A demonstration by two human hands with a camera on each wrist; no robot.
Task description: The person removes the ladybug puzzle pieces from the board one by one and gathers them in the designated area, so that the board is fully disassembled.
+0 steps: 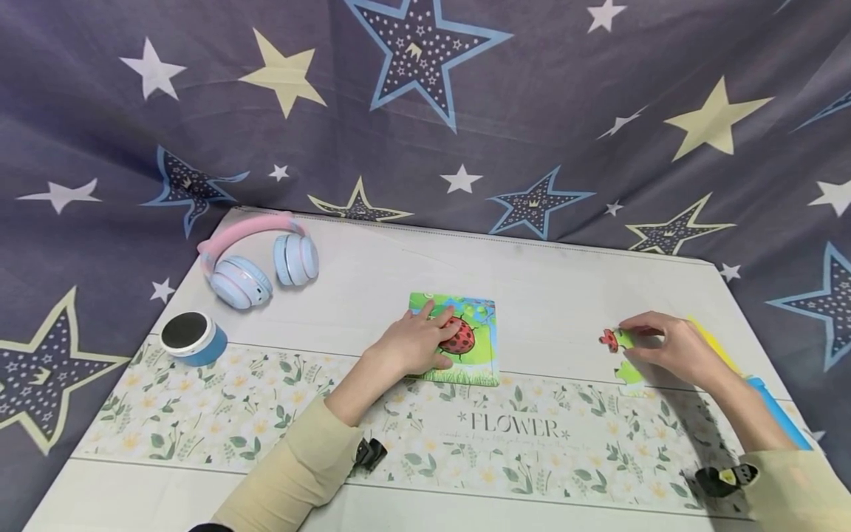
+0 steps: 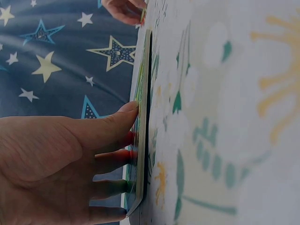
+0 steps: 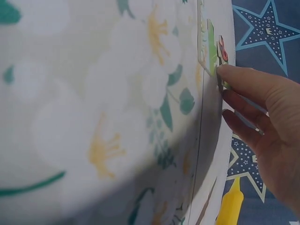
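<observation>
By the bench's right edge, the right hand (image 1: 674,350) pinches a red-and-green piece (image 1: 613,340) between thumb and fingertips, low at the surface; cannot tell whether it is lifted clear. A second piece, green and pale (image 1: 629,375), lies just beside it, toward the near edge of the bench (image 1: 545,284). About midway between the bench's left and right edges, the left hand (image 1: 416,341) is spread over the ladybird board (image 1: 484,353), fingers straight, touching the face, grasping nothing. Board lies flat; part of its picture is hidden under the hand, so cannot tell if there is a gap there. To do this well: pinch the piece by opposite edges, printed side up, and lift straight so the second piece doesn't get dragged. Left-hand pressure should be light and even; a hard push could skid the board. Best to leave its picture uncovered when matching colours. Yellow-and-blue thing (image 1: 776,411) at the right edge is partly behind the right forearm, so a wide elbow swing may knock it. Headphones (image 1: 238,282) at the far left corner and blue tub (image 1: 209,349) by the left edge: well apart, no hindrance.
</observation>
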